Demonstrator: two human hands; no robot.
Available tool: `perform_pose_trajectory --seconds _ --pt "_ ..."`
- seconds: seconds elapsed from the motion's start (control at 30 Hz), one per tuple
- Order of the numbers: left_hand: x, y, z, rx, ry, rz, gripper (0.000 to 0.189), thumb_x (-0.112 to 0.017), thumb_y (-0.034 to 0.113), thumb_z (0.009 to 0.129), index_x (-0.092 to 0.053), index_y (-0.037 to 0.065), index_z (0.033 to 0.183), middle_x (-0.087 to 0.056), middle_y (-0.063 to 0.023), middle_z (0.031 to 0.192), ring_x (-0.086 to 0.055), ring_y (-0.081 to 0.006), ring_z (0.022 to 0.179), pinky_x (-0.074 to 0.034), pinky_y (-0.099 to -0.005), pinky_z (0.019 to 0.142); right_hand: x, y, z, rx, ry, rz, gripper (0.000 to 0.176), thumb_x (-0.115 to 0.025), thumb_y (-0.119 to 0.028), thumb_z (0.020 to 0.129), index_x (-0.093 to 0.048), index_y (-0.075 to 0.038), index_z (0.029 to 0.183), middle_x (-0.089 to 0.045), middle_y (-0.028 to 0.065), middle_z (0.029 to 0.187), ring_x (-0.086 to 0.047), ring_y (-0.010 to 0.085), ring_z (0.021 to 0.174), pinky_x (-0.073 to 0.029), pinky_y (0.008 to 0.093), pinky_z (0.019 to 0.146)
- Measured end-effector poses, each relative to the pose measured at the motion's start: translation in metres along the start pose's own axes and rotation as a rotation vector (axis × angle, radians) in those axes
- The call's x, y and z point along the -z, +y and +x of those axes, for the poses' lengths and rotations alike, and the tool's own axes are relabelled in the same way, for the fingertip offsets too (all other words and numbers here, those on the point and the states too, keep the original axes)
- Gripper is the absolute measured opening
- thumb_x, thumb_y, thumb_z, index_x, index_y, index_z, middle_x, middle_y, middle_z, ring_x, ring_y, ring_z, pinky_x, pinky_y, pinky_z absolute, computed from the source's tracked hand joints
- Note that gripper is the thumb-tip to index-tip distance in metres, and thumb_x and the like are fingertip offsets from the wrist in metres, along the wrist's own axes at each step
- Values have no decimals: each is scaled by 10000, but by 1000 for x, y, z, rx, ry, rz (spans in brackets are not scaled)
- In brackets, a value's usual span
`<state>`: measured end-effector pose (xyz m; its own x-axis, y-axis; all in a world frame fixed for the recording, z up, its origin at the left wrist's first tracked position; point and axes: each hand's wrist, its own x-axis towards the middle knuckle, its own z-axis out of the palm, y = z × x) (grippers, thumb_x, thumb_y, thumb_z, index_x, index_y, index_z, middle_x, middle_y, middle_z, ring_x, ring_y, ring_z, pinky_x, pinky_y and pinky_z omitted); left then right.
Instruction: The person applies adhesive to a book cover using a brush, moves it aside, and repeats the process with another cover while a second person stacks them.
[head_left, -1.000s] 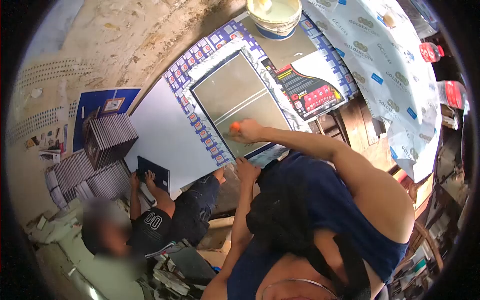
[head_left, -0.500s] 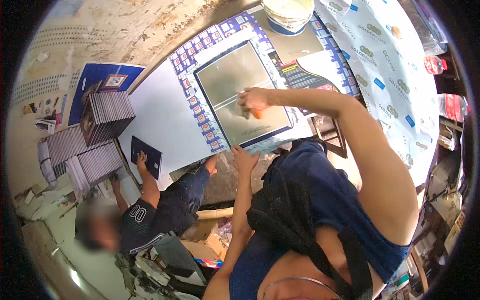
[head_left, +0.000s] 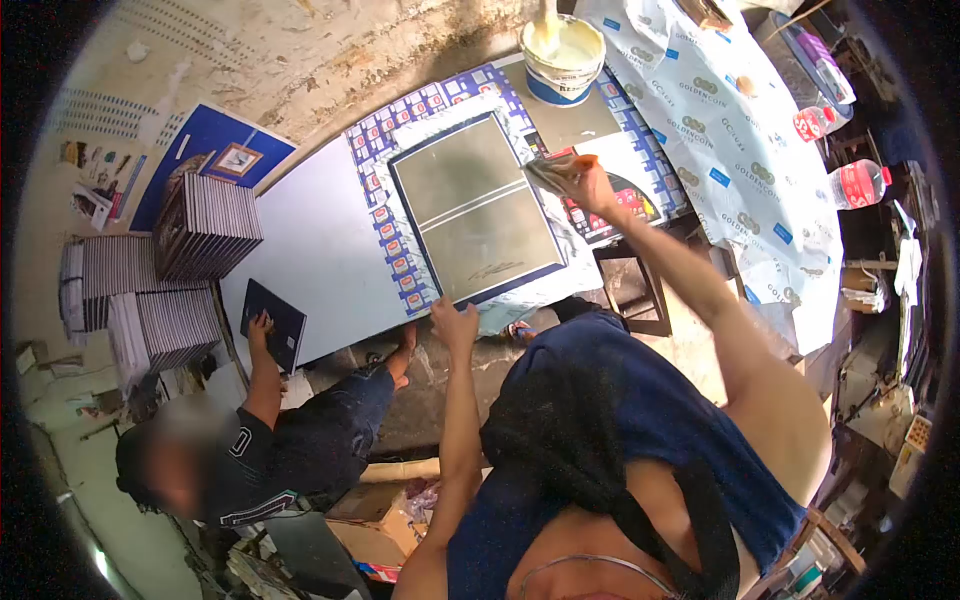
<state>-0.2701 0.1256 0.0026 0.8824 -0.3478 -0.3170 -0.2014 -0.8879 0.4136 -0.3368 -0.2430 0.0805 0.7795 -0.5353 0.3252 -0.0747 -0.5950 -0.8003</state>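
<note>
A grey-brown panel with a dark blue border (head_left: pixel 478 222) lies on the table over white and blue printed sheets. At its lower left corner, my left hand (head_left: pixel 455 324) pinches the near edge. My right hand (head_left: pixel 590 184) is raised past the panel's right side, its fingers closed round a cloth-like item (head_left: pixel 550 173) with something orange at the grip. Behind it stands a white and blue bucket (head_left: pixel 562 62) holding pale paste and an upright handle.
To the left, a co-worker (head_left: pixel 280 440) has a hand on a dark book (head_left: pixel 272 325). Stacks of books (head_left: pixel 208 228) stand beyond. Patterned wrapping sheets (head_left: pixel 725 150) cover the right side, with red-labelled bottles (head_left: pixel 860 185) past them. A stool (head_left: pixel 640 290) is below the table.
My right hand has moved off the panel's middle to the right, carrying the cloth-like item. My left hand stays at the near edge. The whole view has shifted slightly.
</note>
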Motion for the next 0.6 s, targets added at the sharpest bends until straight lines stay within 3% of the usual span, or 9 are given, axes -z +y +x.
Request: perform_pose_trajectory --seconds 0.03,0.1,0.17,0.3,0.43,0.47,0.5,0.57,0.6 --pt "2 8 -5 -2 40 22 634 -679 381 779 -522 12 1270 -467 -180 1308 -466 -377 1225 -380 -586 954 -26 28 -14 -178 138 -104 358 -740 -401 789 -694 -58 884 -700 152 821 -696 306 763 -553 408 695" --pt "-6 19 -8 47 -62 170 706 -698 379 756 -479 -25 1292 -454 -182 1315 -442 -363 1259 -374 -583 968 -67 6 -31 -287 110 -211 354 -719 -392 825 -678 -43 786 -681 129 707 -667 296 614 -521 383 582" --pt "-20 22 -5 45 -108 312 769 -707 389 743 -444 -43 1322 -442 -183 1330 -442 -357 1265 -373 -577 975 -128 -5 -54 -365 155 -32 400 -717 -422 817 -628 -46 716 -644 161 669 -661 321 622 -517 408 584" --pt "-16 26 -5 71 -241 371 934 -716 429 713 -331 -30 1429 -329 -218 1454 -393 -375 1326 -312 -596 1032 -185 -17 -83 -280 33 -73 440 -656 -463 844 -634 -39 730 -638 190 673 -657 351 630 -523 447 604" --pt "-16 22 -9 18 -174 379 899 -702 411 697 -369 -48 1393 -382 -188 1402 -462 -336 1264 -353 -570 994 -115 15 -89 -409 -7 -309 447 -617 -520 839 -669 -83 763 -677 113 651 -691 289 640 -548 414 621" --pt "-18 19 -10 8 -166 372 897 -707 392 686 -366 -34 1397 -370 -185 1414 -462 -342 1264 -346 -572 997 -88 30 -93 -422 -4 -216 434 -672 -505 790 -645 -72 794 -656 198 703 -660 375 673 -536 472 626" --pt "-19 16 -15 6 -164 345 895 -709 386 684 -365 -31 1397 -365 -185 1419 -462 -345 1264 -342 -575 1001 -65 32 -87 -555 -18 -272 465 -665 -516 801 -644 -52 786 -652 185 670 -664 363 653 -545 454 608" --pt "-18 14 -12 -17 -137 291 892 -714 375 680 -365 -24 1397 -356 -186 1429 -463 -349 1263 -335 -581 1008 -38 40 -92 -258 138 -515 504 -624 -534 843 -640 -36 765 -637 178 613 -648 350 541 -531 436 502" --pt "-17 14 -10 -23 -137 286 888 -721 370 675 -366 -18 1391 -373 -183 1405 -469 -350 1252 -337 -590 1003 -39 35 -91 -275 140 -491 495 -623 -516 850 -632 -34 738 -634 172 601 -647 351 535 -527 438 492"
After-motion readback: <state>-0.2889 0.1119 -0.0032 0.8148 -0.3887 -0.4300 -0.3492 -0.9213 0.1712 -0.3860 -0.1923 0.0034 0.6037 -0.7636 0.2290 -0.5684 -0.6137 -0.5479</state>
